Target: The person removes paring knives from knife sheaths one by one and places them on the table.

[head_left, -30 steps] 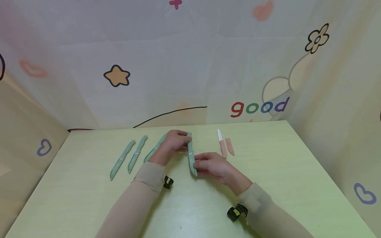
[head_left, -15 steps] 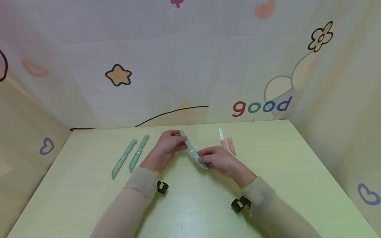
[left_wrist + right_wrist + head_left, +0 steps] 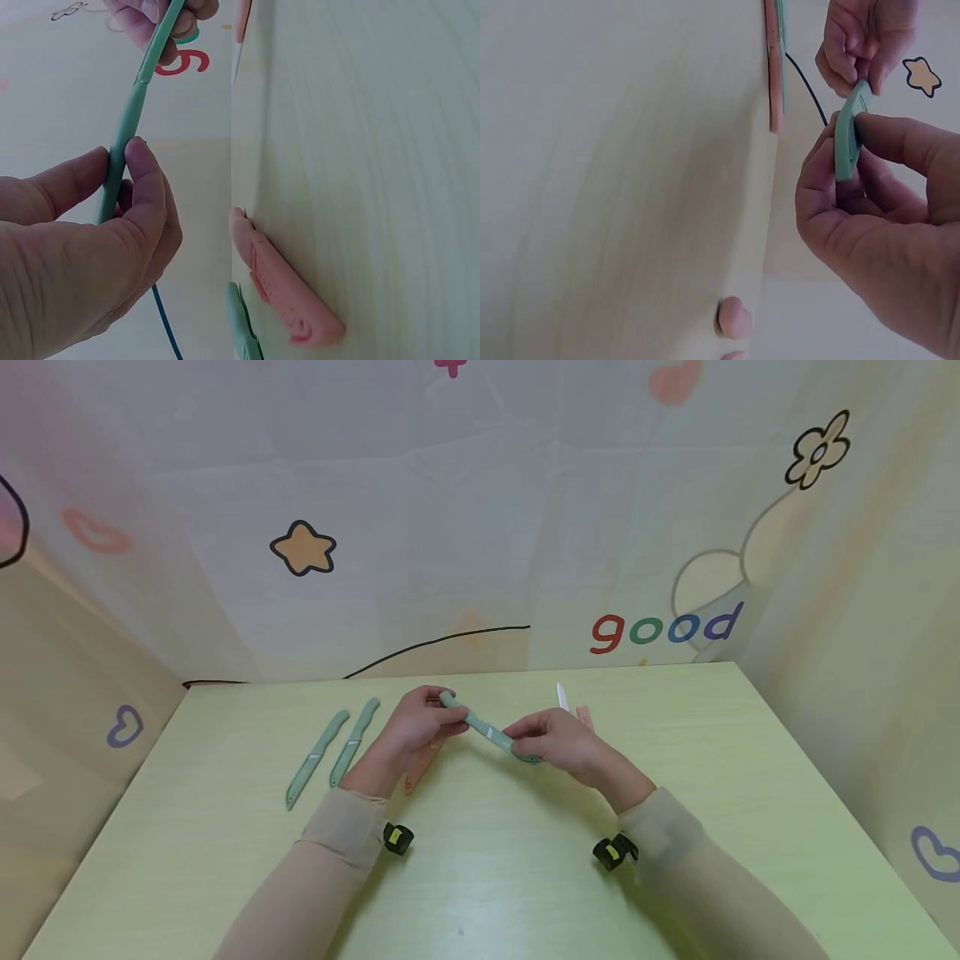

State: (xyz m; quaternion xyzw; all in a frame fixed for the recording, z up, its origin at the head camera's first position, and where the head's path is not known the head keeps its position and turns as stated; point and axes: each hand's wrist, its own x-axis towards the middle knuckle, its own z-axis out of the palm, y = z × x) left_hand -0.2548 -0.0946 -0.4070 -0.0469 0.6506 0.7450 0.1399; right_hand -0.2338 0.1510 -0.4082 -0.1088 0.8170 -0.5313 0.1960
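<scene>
Both hands hold one green sheathed knife (image 3: pixel 487 732) above the table, slanting down to the right in the head view. My left hand (image 3: pixel 422 725) pinches its handle end between thumb and fingers; my right hand (image 3: pixel 561 745) pinches the sheath end. A short pale band shows where handle and sheath meet. Below the left hand lies a pink sheathed knife (image 3: pixel 289 289), partly covered by that hand in the head view. Behind the right hand are a pink-handled knife, its bare white blade (image 3: pixel 562 696) showing, and a separate pink sheath (image 3: pixel 586 717), both partly hidden.
Two green sheathed knives, an outer one (image 3: pixel 317 760) and an inner one (image 3: pixel 355 743), lie slanted on the left of the pale wooden table (image 3: pixel 480 885). A patterned curtain (image 3: pixel 420 527) stands along the table's back edge and sides.
The held knife has turned from near upright to a flatter slant, its sheath end moving right and up. A third green knife is now hidden by the left arm; the pink sheathed one shows.
</scene>
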